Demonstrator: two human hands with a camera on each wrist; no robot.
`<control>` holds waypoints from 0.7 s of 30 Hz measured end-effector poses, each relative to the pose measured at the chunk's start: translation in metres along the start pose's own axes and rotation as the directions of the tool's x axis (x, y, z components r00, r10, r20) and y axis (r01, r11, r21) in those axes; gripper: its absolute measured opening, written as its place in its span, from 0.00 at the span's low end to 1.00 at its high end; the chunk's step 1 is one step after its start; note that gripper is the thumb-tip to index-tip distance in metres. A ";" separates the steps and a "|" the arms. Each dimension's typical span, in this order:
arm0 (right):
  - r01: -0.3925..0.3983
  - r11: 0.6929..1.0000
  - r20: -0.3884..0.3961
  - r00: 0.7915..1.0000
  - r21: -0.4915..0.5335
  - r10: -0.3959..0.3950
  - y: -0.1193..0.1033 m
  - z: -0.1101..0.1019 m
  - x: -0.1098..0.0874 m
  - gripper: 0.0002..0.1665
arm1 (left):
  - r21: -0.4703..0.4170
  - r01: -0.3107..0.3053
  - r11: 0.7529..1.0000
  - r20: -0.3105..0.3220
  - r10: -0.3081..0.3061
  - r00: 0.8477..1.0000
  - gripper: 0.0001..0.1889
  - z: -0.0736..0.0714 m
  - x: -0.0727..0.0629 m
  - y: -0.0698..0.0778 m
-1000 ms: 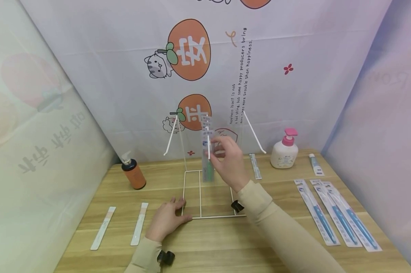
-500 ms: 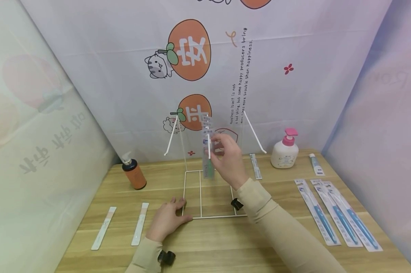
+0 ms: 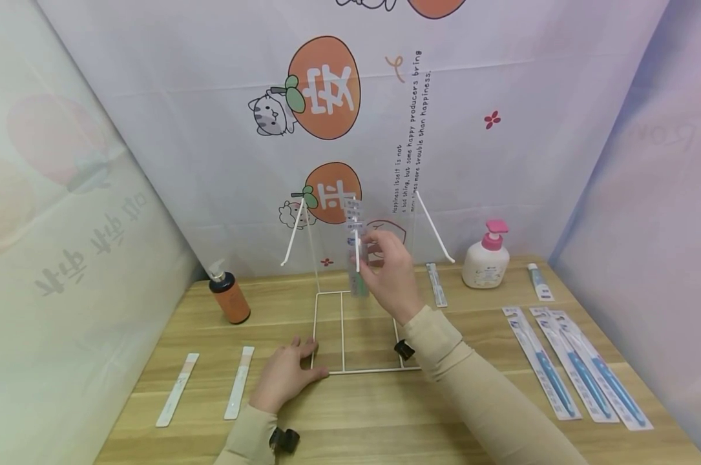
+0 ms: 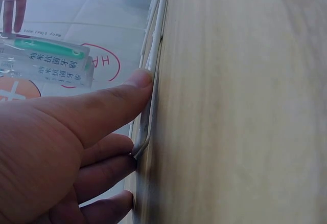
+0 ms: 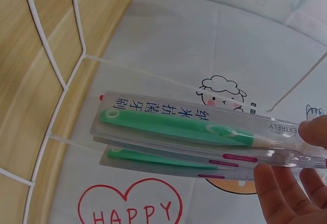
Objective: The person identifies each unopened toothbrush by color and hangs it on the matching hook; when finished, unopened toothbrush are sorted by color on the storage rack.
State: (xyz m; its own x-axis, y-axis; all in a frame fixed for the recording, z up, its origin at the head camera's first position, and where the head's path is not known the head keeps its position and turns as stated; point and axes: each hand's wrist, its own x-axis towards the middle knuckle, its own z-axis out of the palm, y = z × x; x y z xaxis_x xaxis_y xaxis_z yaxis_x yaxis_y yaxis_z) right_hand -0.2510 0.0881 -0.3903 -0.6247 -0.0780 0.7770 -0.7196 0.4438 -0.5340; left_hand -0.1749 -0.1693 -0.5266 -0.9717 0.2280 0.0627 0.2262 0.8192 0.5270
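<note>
My right hand (image 3: 391,271) pinches a packaged toothbrush (image 5: 173,127) with a green handle between thumb and fingers. The pack hangs at the middle hook (image 3: 357,248) of a white wire rack, in front of at least one more green toothbrush pack (image 5: 153,158). Seen from the left wrist, these packs (image 4: 48,55) overlap one another. My left hand (image 3: 286,374) rests at the front left corner of the rack's base (image 3: 362,371). In the left wrist view its thumb (image 4: 138,78) presses on the wire, fingers spread beside the corner.
Side hooks (image 3: 292,232) flank the middle one. On the left stand an orange pump bottle (image 3: 230,297) and two slim white packs (image 3: 240,382). To the right are a white pump bottle (image 3: 485,261), a tube (image 3: 539,281), a small pack (image 3: 436,284) and blue toothbrush packs (image 3: 544,368).
The held toothbrush pack has shifted back along the middle hook, closer to the packs behind, and its lower end sits higher in the head view. My left hand stays at the rack's corner.
</note>
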 end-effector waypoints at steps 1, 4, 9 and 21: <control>0.000 1.000 -0.002 1.000 -0.006 0.000 0.001 0.000 0.000 0.26 | 0.000 -0.001 1.000 0.000 0.001 1.000 0.37 0.000 0.000 0.000; 0.001 1.000 -0.008 1.000 -0.019 -0.001 0.002 -0.001 -0.001 0.25 | 0.001 -0.006 1.000 -0.002 0.006 1.000 0.37 0.001 0.001 -0.002; -0.001 1.000 -0.021 1.000 -0.012 0.000 0.004 -0.002 -0.005 0.26 | -0.003 -0.006 1.000 -0.004 0.006 1.000 0.37 0.002 0.001 -0.003; -0.080 0.995 0.018 0.997 -0.051 0.081 0.031 -0.043 -0.027 0.31 | -0.005 0.012 1.000 -0.001 -0.012 1.000 0.38 0.002 0.001 -0.003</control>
State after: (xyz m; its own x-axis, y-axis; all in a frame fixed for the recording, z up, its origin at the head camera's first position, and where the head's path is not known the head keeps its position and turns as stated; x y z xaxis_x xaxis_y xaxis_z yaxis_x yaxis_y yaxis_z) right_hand -0.2433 0.1421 -0.4135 -0.6861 -0.0575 0.7252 -0.6509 0.4938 -0.5767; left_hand -0.1761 -0.1704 -0.5295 -0.9743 0.2177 0.0574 0.2143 0.8193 0.5318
